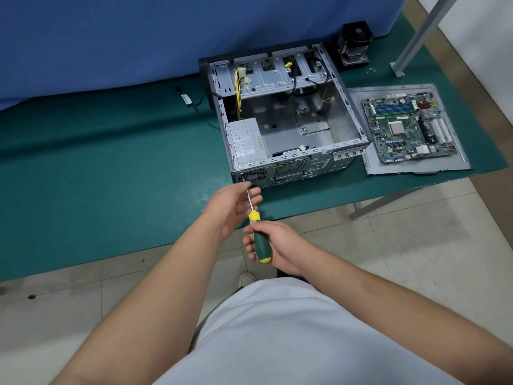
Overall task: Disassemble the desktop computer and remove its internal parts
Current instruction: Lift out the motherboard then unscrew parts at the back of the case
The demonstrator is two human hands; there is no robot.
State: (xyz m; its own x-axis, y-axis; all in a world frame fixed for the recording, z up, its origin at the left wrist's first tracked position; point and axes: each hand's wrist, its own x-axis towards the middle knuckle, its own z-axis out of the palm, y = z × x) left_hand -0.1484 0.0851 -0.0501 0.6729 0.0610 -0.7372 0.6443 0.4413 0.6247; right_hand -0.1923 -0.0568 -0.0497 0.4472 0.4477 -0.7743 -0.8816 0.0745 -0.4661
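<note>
An open grey computer case [280, 126] lies on its side on the green table mat [97, 168]. A silver power supply [248, 143] sits in its near left corner, with yellow cables above it. My right hand [274, 245] grips the green and yellow handle of a screwdriver [256, 232]. The tip of the shaft touches the case's rear panel at its left corner. My left hand [233, 207] is cupped loosely around the metal shaft, fingers relaxed. A removed motherboard [410, 126] lies on a grey side panel [455, 165] to the right of the case.
A black CPU cooler [354, 43] stands behind the case at the back right, with small screws [370, 70] near it. A loose cable with a tag [188, 101] lies left of the case. A blue cloth [138, 37] covers the back. A metal post [416, 37] rises at right.
</note>
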